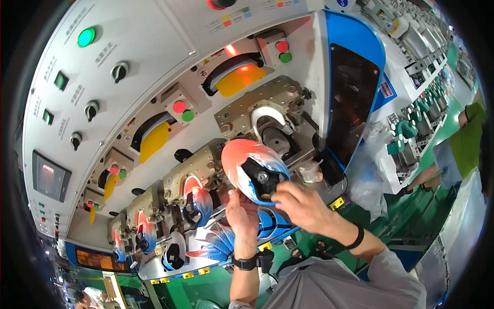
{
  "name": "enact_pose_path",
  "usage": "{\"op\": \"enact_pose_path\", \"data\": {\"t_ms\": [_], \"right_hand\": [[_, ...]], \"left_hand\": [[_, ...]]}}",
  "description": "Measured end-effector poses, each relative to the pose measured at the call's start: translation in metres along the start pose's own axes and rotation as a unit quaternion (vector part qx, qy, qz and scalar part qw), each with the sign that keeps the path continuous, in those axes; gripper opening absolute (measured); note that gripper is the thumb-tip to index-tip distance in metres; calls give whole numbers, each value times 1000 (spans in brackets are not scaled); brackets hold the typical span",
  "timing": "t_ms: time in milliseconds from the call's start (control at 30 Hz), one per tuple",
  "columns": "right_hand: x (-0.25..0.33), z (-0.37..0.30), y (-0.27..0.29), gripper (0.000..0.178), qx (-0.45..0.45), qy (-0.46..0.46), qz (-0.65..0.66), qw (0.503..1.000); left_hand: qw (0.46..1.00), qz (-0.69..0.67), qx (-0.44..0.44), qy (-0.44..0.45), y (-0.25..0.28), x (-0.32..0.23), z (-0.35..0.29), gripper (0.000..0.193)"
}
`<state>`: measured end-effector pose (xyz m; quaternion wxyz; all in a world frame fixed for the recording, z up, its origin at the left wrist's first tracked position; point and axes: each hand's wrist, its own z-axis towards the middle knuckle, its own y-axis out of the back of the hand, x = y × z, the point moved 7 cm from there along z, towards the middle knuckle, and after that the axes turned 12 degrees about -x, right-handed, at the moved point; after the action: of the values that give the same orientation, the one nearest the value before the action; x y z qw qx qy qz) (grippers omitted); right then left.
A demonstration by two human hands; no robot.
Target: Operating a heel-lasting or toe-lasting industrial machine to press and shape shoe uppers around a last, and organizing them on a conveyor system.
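A shoe upper [244, 159] in red, white and blue with a black lining is held up in front of the machine. My right hand [298, 206] grips its lower right edge, fingers curled and closed on it. Just below the upper is my left hand [242, 213], open, palm up and thumb apart; its fingertips are partly hidden by the upper. Right behind the upper, a metal mould station [275, 139] with a white curved pad stands without an upper on it. Another red and blue upper [198, 203] sits on the mould to the left.
More uppers [146, 232] sit on moulds farther left. Along the front ledge lie a loose upper [175, 252] and a stack of uppers [218, 244]. Red and green buttons [183, 110] and yellow guards [154, 141] line the machine. A person [463, 139] stands at the far right.
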<state>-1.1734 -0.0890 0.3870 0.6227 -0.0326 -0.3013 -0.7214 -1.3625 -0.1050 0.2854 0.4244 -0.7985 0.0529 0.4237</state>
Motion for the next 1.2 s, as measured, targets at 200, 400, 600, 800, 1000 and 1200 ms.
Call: {"op": "enact_pose_path", "data": {"t_ms": [200, 400, 600, 800, 1000, 1200], "right_hand": [[-37, -22, 25, 30, 22, -162, 147, 975], [-174, -96, -9, 38, -91, -666, 307, 674], [-189, -92, -38, 33, -75, -706, 312, 632], [-221, -72, -54, 40, -119, -683, 302, 654], [-247, -61, -61, 46, -122, -676, 228, 690], [-245, -53, -59, 39, -142, -666, 269, 681]], "left_hand": [[988, -19, 12, 150, 1, 71, 17, 23], [977, -51, 14, 206, 5, 110, 56, 21], [979, -22, -21, 199, 11, 121, 68, 16], [990, 58, -25, 129, -19, 104, 106, 17], [982, 122, -52, 135, -27, 106, 127, 16], [978, 158, -54, 125, -16, 111, 135, 15]]}}
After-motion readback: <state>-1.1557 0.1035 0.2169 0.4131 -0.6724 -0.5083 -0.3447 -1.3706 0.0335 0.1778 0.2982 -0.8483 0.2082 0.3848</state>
